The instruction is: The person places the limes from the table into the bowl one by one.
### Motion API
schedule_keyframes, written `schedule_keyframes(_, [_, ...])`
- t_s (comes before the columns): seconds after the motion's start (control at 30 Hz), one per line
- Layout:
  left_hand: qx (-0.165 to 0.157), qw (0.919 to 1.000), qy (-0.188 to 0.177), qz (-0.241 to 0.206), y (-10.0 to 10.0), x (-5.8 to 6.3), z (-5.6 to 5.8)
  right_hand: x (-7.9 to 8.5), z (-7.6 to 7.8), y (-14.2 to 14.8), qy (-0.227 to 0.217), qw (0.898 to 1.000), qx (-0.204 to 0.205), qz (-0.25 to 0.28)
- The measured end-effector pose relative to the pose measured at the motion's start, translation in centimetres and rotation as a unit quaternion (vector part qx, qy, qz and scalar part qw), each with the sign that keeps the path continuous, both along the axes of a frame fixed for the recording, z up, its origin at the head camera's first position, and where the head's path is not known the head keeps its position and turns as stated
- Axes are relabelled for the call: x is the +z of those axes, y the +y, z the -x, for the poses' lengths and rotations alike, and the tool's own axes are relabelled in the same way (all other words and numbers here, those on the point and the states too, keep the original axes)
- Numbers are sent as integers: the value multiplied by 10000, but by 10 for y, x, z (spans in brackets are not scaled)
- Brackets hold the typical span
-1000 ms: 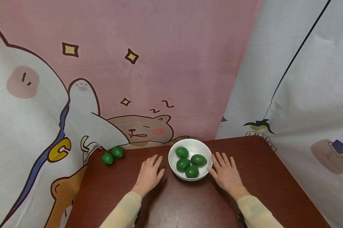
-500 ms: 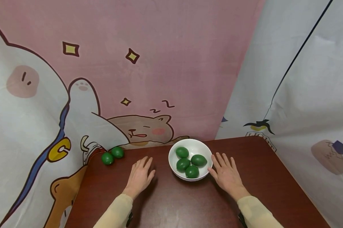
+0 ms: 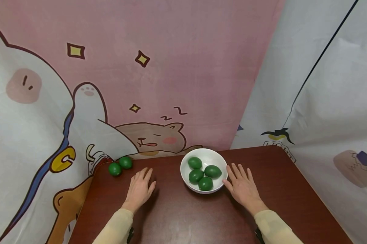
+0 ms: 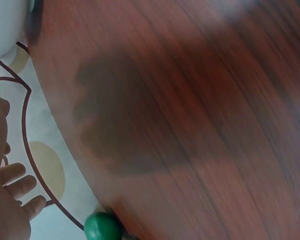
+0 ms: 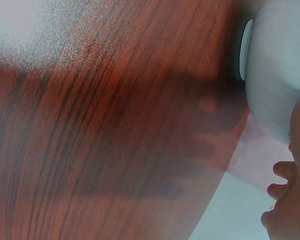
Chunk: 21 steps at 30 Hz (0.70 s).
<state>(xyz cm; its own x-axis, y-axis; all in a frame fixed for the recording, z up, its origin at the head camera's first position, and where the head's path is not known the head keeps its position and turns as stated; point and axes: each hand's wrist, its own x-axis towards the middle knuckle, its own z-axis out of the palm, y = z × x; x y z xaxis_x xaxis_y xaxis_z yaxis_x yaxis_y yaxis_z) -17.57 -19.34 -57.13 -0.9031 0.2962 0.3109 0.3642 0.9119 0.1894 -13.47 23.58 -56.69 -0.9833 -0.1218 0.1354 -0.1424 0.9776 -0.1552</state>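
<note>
A white bowl (image 3: 208,156) stands near the table's back edge with several green limes (image 3: 212,171) in it. Beside its right side is my right hand (image 3: 242,188), fingers straight and spread, thumb and forefinger at the rim; whether they touch it I cannot tell. My left hand (image 3: 138,189) hovers over the table left of the bowl, fingers loosely extended, holding nothing. Two more limes lie at the back left corner, one lime (image 3: 114,169) in front of the other lime (image 3: 126,162). The left wrist view catches one lime (image 4: 103,227) at its lower edge.
The dark red-brown wooden table (image 3: 183,220) ends close behind the bowl and limes. Behind it hangs a printed cloth (image 3: 195,84) with cartoon animals, pink in the middle and white at the sides.
My left hand has moved left, away from the bowl and closer to the two limes at the corner. The right hand, bowl and limes have stayed in place.
</note>
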Motion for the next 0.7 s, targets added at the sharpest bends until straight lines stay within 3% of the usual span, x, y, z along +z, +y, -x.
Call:
schedule_keyframes(0.37, [209, 9997, 107, -21, -25, -4, 3, 0, 0, 1, -58, 10000, 0, -34])
schedule_keyframes(0.7, [522, 9985, -35, -136, -43, -3, 4, -1, 1, 0, -31, 10000, -10, -39])
